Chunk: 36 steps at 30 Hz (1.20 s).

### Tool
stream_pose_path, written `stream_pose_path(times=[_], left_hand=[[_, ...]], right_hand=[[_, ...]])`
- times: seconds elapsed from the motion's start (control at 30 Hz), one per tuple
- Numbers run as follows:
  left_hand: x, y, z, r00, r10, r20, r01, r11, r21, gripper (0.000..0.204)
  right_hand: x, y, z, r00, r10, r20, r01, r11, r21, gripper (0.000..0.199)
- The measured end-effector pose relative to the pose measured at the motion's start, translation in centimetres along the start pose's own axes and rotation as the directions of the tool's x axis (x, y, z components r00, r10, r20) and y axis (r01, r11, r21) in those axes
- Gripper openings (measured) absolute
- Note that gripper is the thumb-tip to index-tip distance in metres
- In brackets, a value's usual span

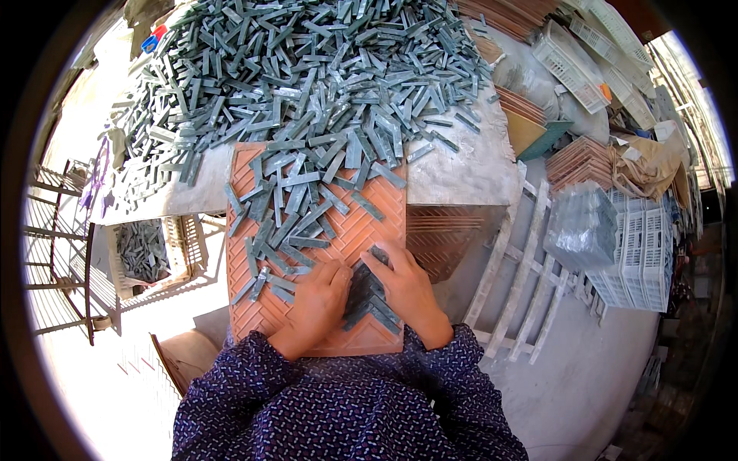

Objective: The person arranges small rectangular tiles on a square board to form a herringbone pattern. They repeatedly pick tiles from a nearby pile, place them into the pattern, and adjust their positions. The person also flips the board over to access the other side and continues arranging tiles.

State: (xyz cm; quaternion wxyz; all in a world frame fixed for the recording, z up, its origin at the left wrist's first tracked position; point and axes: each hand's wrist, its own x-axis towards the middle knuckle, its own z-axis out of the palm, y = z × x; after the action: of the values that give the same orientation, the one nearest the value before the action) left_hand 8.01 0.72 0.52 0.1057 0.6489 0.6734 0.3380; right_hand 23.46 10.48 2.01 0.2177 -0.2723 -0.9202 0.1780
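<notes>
An orange-brown mould board (pixel 242 307) with herringbone grooves lies in front of me, its far end on the table's edge. Dark strips (pixel 373 301) sit side by side in its grooves, in a zigzag between my hands. My right hand (pixel 406 288) has its thumb and fingers closed around the end of a dark green stone strip (pixel 378 254). My left hand (pixel 320 295) is closed at the left edge of the laid strips; its fingertips hide whatever they hold. Loose green-grey stone strips (pixel 296 207) are heaped on the board's far half.
A large pile of strips (pixel 307 69) covers the table (pixel 469 165). Under it at left stands a crate (pixel 181 246) of strips. At right are a pallet (pixel 511 276), white plastic crates (pixel 634 246), a plastic-wrapped stack (pixel 582 227) and stacked orange-brown boards (pixel 578 163). A metal rack (pixel 58 253) stands left.
</notes>
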Motion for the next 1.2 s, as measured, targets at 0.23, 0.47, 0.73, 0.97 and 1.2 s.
stream_pose_path(times=[0.23,0.47,0.73,0.97,1.2], left_hand=[[-0.5,0.8,0.1,0.994,0.099,-0.034,-0.103,0.983,-0.153,0.025],[-0.5,0.6,0.2,0.997,-0.073,-0.024,0.071,0.992,-0.101,0.029],[-0.2,0.2,-0.5,0.998,-0.064,0.030,0.067,0.990,-0.122,0.028],[0.0,-0.3,0.5,0.998,-0.015,0.053,0.020,0.995,-0.095,0.025],[0.7,0.1,-0.5,0.999,-0.017,0.030,0.018,0.999,-0.033,0.026]], right_hand=[[-0.9,0.1,-1.0,0.998,0.062,-0.021,-0.059,0.994,0.094,0.026],[-0.3,0.4,-0.6,0.992,0.080,-0.096,-0.059,0.977,0.204,0.020],[0.1,1.6,-1.6,0.962,0.228,-0.151,-0.173,0.936,0.307,0.012],[4.0,2.8,-0.6,0.967,0.193,-0.164,-0.146,0.955,0.257,0.015],[6.7,3.6,1.3,0.974,0.210,-0.090,-0.202,0.976,0.085,0.027]])
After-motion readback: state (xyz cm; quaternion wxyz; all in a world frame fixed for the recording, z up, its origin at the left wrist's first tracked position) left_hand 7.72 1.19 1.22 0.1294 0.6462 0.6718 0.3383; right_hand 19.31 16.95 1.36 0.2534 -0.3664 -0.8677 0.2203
